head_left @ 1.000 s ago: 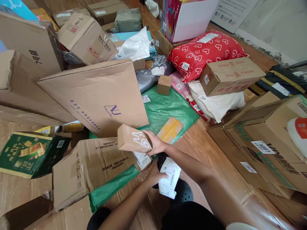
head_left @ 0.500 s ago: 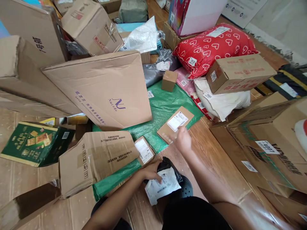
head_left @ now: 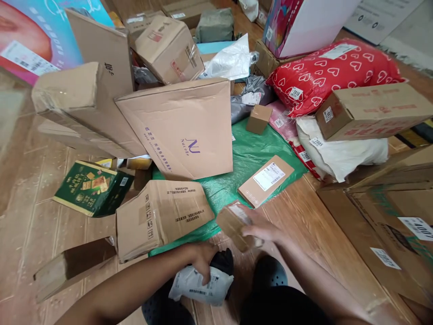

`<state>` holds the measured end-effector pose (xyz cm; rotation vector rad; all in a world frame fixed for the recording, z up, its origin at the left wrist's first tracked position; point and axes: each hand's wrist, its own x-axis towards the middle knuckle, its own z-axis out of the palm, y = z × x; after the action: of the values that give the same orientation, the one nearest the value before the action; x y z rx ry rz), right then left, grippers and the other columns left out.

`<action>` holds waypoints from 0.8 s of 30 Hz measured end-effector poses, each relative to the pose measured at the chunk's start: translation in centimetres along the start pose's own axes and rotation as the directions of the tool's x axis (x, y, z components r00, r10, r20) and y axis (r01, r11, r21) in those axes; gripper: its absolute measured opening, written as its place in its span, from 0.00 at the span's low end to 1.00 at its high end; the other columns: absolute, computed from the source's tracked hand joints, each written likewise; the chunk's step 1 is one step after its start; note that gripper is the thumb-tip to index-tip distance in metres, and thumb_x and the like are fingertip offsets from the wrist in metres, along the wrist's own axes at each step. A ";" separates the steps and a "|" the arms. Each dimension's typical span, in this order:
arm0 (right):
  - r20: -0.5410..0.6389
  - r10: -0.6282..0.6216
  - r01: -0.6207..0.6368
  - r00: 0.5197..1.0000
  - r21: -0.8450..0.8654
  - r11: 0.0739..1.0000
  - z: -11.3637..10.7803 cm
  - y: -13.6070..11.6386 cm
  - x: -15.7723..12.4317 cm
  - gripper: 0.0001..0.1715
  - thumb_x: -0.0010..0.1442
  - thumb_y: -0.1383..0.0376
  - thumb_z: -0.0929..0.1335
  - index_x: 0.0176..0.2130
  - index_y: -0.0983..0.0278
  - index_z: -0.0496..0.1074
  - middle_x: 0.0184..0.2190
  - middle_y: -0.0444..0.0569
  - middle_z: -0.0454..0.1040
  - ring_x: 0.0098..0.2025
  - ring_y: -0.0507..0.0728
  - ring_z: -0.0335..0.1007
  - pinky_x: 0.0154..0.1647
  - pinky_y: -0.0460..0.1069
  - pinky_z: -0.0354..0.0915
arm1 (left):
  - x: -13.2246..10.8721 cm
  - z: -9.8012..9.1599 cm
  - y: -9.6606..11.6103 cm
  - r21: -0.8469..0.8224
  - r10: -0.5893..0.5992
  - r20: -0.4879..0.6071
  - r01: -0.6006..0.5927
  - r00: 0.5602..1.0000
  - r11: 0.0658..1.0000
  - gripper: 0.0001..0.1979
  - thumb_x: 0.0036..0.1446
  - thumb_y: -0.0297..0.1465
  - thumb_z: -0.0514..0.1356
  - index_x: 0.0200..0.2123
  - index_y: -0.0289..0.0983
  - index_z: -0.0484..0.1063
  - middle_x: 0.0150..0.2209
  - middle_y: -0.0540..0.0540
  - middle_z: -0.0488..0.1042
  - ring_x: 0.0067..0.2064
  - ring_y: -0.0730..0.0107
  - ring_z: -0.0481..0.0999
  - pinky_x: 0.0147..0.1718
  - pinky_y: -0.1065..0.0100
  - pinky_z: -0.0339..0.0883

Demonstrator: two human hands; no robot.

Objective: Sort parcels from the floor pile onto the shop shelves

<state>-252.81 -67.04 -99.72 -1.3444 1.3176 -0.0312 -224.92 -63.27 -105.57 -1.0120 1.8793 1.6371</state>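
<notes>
My left hand (head_left: 204,261) is closed on a white plastic mailer (head_left: 196,289) with a printed label. A black package (head_left: 223,262) is bunched against it, partly under the fingers. My right hand (head_left: 259,227) grips a small brown cardboard box (head_left: 232,225), which is tilted and slightly blurred, with a label on its upper side. Just beyond that hand, a flat brown carton (head_left: 257,192) with a white label lies on a green plastic-wrapped parcel (head_left: 219,180).
A large Nucolle carton (head_left: 203,122) leans at centre, with a creased brown carton (head_left: 162,221) in front. A red heart-print parcel (head_left: 334,72) and a white sack (head_left: 358,151) lie right. Big cartons (head_left: 382,198) stand at the right edge, a green box (head_left: 93,189) left.
My right hand has left the flat carton and taken up the small box from the green parcel. My left hand has moved left and down with the mailer. The view has shifted left.
</notes>
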 end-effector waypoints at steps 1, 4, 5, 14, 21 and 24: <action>-0.019 -0.053 0.055 0.998 0.082 0.995 -1.9 -0.1 -2.2 0.54 0.50 0.55 0.70 0.71 0.57 0.50 0.68 0.55 0.59 0.66 0.71 0.57 0.66 0.63 0.57 | -0.2 -0.7 -0.1 0.069 -0.011 0.074 0.005 0.997 0.998 0.43 0.17 0.35 0.77 0.46 0.41 0.77 0.44 0.40 0.82 0.47 0.29 0.79 0.46 0.42 0.73; -0.404 -0.098 0.141 0.910 0.078 0.987 -6.3 -0.7 -5.4 0.52 0.52 0.49 0.67 0.71 0.55 0.49 0.70 0.53 0.54 0.69 0.70 0.52 0.68 0.63 0.53 | 1.7 -2.5 1.0 0.107 -0.010 0.199 -0.011 0.980 0.994 0.37 0.20 0.40 0.77 0.42 0.40 0.77 0.41 0.40 0.82 0.44 0.31 0.80 0.43 0.43 0.75; -0.554 -0.070 0.088 0.830 0.006 0.996 -7.3 -0.7 -5.0 0.54 0.53 0.47 0.67 0.71 0.56 0.48 0.68 0.56 0.55 0.68 0.71 0.54 0.67 0.63 0.55 | 2.8 -2.8 1.8 0.085 0.016 0.199 -0.034 0.980 0.996 0.36 0.20 0.40 0.77 0.40 0.41 0.77 0.41 0.41 0.82 0.44 0.32 0.81 0.42 0.44 0.76; -0.764 0.216 -0.498 0.609 -0.155 0.853 -9.5 2.7 5.4 0.67 0.53 0.31 0.63 0.73 0.62 0.34 0.61 0.73 0.57 0.62 0.82 0.62 0.55 0.71 0.62 | 1.1 -1.7 8.9 -0.041 0.025 -0.387 -0.044 0.922 0.998 0.56 0.27 0.42 0.77 0.62 0.35 0.65 0.56 0.28 0.72 0.55 0.28 0.73 0.53 0.40 0.69; -0.595 0.124 -0.396 0.794 -0.351 0.849 -10.4 0.5 4.0 0.43 0.58 0.39 0.66 0.65 0.53 0.62 0.73 0.64 0.41 0.67 0.82 0.55 0.58 0.73 0.60 | -12.4 -6.9 12.0 -0.409 0.006 -0.442 -0.208 0.897 0.888 0.50 0.31 0.35 0.76 0.61 0.41 0.65 0.60 0.38 0.72 0.60 0.39 0.69 0.63 0.48 0.61; -0.688 0.241 -0.481 0.685 -0.178 0.858 -12.1 -0.7 4.4 0.65 0.55 0.31 0.64 0.73 0.64 0.41 0.67 0.76 0.51 0.66 0.79 0.59 0.59 0.69 0.61 | -14.1 -11.9 9.8 -0.704 0.064 -0.405 -0.356 0.912 0.614 0.55 0.34 0.36 0.75 0.67 0.46 0.58 0.61 0.43 0.72 0.60 0.41 0.71 0.61 0.46 0.63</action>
<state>-259.01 -78.27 -98.40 -1.3836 2.2726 0.0199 -221.94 -71.27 -86.47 -1.5256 1.4989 2.6874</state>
